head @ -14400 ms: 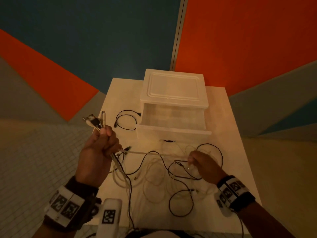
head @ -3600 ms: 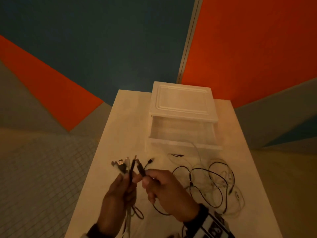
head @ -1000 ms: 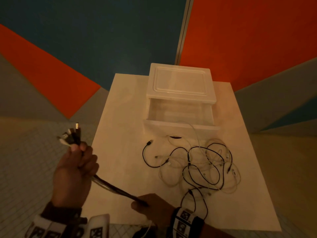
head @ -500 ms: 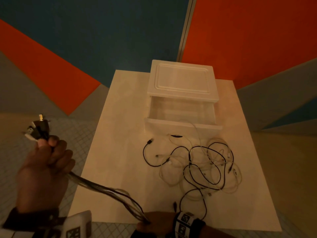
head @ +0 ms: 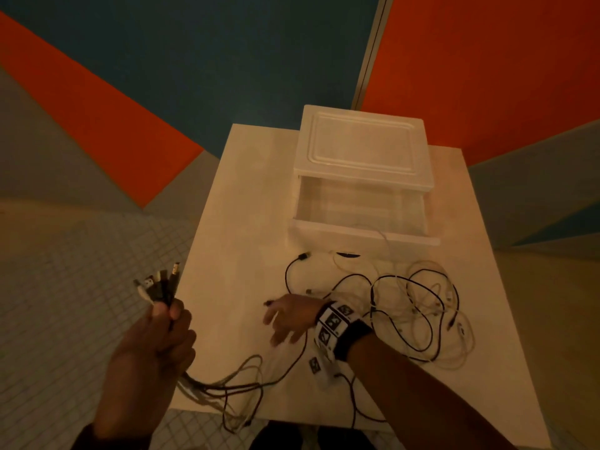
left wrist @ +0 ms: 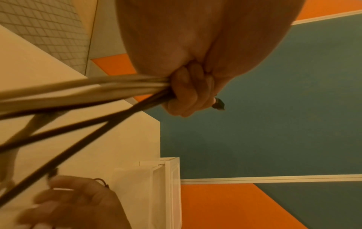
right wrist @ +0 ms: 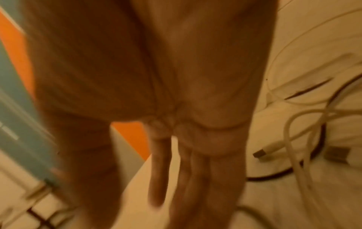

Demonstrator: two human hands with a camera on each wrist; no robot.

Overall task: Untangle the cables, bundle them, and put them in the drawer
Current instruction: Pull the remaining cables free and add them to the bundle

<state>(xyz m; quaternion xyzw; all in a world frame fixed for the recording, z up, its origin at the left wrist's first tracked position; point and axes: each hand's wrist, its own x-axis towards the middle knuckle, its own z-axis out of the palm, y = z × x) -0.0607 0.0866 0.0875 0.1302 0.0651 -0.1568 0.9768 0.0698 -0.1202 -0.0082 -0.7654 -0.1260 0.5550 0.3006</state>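
My left hand (head: 162,332) grips a bunch of black and white cables (head: 224,381) just off the table's left edge, with their plugs (head: 159,285) fanned out above the fist. In the left wrist view the cables (left wrist: 82,91) run out of the closed left hand (left wrist: 188,93). My right hand (head: 285,316) hovers over the table with straight, spread fingers (right wrist: 158,170) and holds nothing. A tangle of black and white cables (head: 412,316) lies to its right. The white plastic drawer (head: 360,219) stands pulled open and empty behind it.
The white table (head: 240,222) is small, and its left and front edges are close to both hands. Tiled floor (head: 81,274) lies to the left. A white cable end (head: 380,235) hangs over the drawer's front wall. Bare tabletop lies left of the drawer.
My right hand let go of the held cables at the front edge and moved forward over the table, fingers spread. The left hand came back toward the table with its bunch, now slack.
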